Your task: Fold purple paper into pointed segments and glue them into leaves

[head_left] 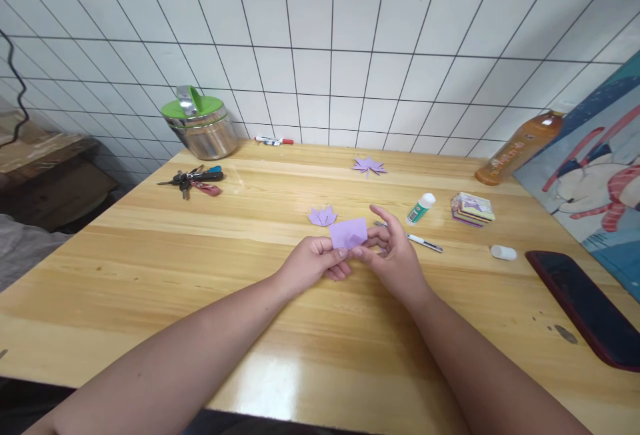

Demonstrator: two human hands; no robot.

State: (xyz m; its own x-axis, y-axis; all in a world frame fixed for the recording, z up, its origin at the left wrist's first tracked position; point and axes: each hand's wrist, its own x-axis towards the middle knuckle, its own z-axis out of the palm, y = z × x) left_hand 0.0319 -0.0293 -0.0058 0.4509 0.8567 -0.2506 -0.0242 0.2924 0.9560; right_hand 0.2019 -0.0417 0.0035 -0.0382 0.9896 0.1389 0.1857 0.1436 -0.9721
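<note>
A small sheet of purple paper (349,233) is held above the table between both hands. My left hand (320,258) pinches its lower left corner with the thumb in front. At the lower right edge, the thumb and fingers of my right hand (395,255) are closed on it, while the index finger points up. Just behind the sheet lies a purple folded paper piece with pointed petals (323,215). Farther back rests a wider purple paper leaf shape (369,167). A pen (425,243) lies partly hidden behind my right hand.
Right of my hands are an uncapped glue stick (421,209), its white cap (503,253), a stack of coloured paper (473,209), a phone (587,308) and a bottle (520,145). Keys (193,180), a metal pot (203,128) and a marker (274,141) are toward the left and back.
</note>
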